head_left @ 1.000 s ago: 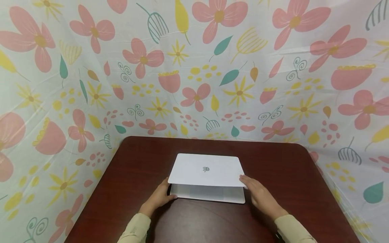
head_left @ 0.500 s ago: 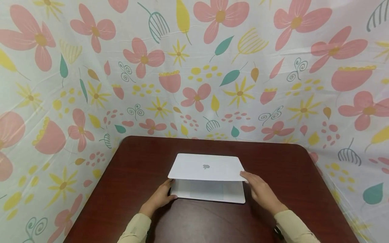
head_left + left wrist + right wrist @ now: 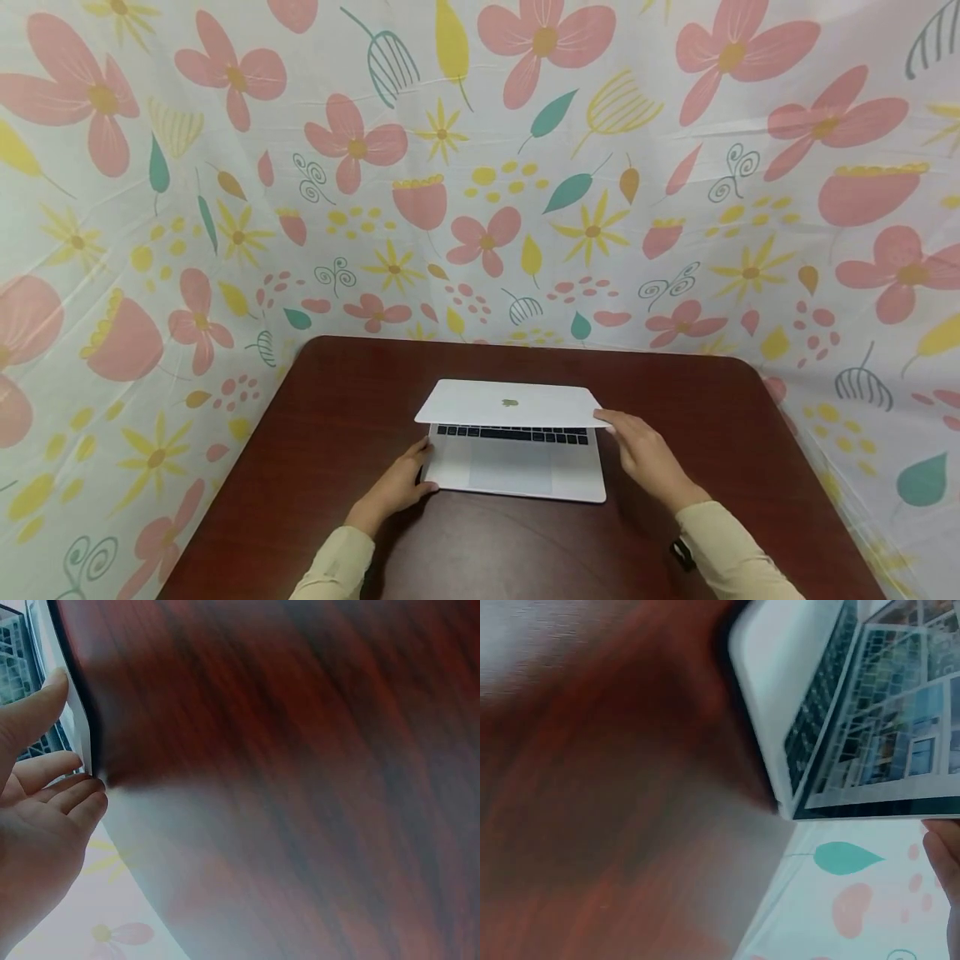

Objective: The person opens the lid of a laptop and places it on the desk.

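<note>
A silver laptop (image 3: 468, 404) lies on the table, its lid (image 3: 551, 405) tilted partly up. Below the lid's front edge, the keyboard (image 3: 510, 434) and trackpad (image 3: 510, 468) show in the head view. My left hand (image 3: 393, 483) holds the base at its left side, thumb near the front corner and fingers against the edge. My right hand (image 3: 647, 458) grips the lid by its right front corner. A lit screen (image 3: 922, 727) with pictures on it appears in the right wrist view, where only fingertips (image 3: 946, 859) of that hand show at the lid's edge.
The dark red-brown wooden table (image 3: 360, 392) has rounded far corners. A white curtain (image 3: 480, 167) printed with flowers and leaves hangs behind it and along both sides. Something small and black (image 3: 682, 553) shows at the right sleeve (image 3: 727, 550).
The lid has swung further up and back with my right hand on it, so the keyboard now shows. My left hand has stayed at the base's left side.
</note>
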